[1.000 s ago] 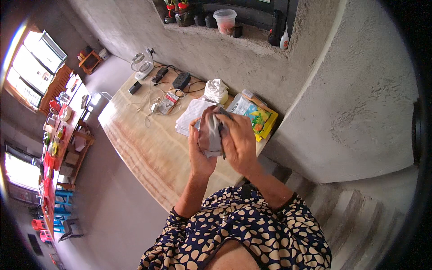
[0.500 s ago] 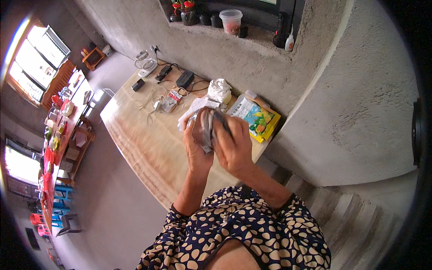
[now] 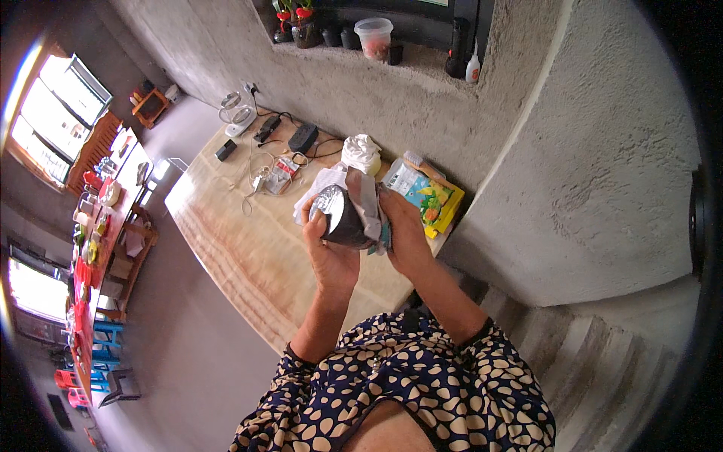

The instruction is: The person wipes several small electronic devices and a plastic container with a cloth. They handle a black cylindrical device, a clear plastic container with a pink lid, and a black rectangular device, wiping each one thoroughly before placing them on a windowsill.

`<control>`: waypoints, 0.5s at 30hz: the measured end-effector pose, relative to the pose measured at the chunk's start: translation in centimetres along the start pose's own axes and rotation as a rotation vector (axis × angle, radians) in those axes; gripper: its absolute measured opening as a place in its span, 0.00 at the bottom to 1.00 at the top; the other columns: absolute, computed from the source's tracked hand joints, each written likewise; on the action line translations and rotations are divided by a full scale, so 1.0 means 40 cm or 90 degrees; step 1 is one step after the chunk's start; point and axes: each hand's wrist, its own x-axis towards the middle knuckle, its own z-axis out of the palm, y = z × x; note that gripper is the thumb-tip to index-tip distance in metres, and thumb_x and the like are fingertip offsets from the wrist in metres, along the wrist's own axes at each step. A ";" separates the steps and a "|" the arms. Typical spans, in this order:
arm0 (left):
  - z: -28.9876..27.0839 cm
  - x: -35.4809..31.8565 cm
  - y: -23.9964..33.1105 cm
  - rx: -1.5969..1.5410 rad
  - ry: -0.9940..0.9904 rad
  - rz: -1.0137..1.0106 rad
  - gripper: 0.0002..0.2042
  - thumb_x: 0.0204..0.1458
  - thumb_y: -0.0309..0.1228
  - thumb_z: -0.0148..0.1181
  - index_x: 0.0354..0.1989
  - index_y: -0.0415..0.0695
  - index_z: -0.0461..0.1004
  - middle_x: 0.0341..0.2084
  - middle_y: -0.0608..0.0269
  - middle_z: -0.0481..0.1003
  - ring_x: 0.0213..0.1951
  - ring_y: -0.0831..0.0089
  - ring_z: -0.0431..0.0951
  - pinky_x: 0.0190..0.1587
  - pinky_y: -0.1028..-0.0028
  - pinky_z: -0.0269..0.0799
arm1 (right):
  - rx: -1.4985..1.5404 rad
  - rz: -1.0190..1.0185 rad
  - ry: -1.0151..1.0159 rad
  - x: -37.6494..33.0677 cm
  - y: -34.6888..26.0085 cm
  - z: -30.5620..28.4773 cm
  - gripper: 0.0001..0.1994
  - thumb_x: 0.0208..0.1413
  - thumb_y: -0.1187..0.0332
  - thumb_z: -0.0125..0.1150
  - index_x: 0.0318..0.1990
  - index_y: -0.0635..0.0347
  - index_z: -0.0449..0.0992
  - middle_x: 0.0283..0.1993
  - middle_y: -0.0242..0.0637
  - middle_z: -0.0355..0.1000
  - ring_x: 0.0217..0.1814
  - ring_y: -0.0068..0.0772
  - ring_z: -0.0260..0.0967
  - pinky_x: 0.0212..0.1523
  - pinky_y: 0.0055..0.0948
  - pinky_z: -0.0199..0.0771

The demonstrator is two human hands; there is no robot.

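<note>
In closed left fingers (image 3: 308, 214), a dark cylinder (image 3: 346, 224), tilted, silver end up and leftward. In right fingers (image 3: 388, 197), crumpled grey-brown wrap (image 3: 364, 199), gripped against the opposite end. Position: raised over the surface (image 3: 241, 248). Possible fault: slip and drop, from uneven pull on wrap. Cylinder wall round, matt; end shiny, foil-like. Wrap creased; cloth or film unclear. Beyond: flat white paper (image 3: 325, 178), glossy yellow bag (image 3: 444, 207).

Downward head-worn fisheye view.
</note>
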 end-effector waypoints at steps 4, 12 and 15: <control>-0.017 0.011 0.008 0.037 0.023 0.001 0.18 0.51 0.41 0.48 0.49 0.50 0.60 0.45 0.65 0.68 0.48 0.70 0.69 0.51 0.68 0.66 | -0.375 -0.382 0.083 -0.069 0.045 0.019 0.15 0.58 0.69 0.42 0.50 0.68 0.65 0.45 0.50 0.63 0.45 0.46 0.62 0.47 0.33 0.61; -0.025 -0.001 -0.003 0.046 -0.044 -0.048 0.24 0.52 0.44 0.50 0.55 0.45 0.60 0.49 0.62 0.67 0.52 0.69 0.67 0.55 0.67 0.62 | -0.308 -0.250 0.024 -0.050 -0.014 -0.022 0.13 0.56 0.73 0.44 0.47 0.69 0.66 0.41 0.49 0.65 0.40 0.45 0.64 0.41 0.31 0.65; 0.000 -0.006 -0.016 0.071 -0.089 -0.093 0.26 0.54 0.42 0.49 0.60 0.47 0.54 0.53 0.61 0.64 0.55 0.69 0.64 0.58 0.66 0.57 | -0.228 -0.196 0.064 -0.020 -0.036 -0.025 0.12 0.55 0.74 0.45 0.45 0.68 0.68 0.42 0.49 0.65 0.41 0.45 0.63 0.42 0.32 0.64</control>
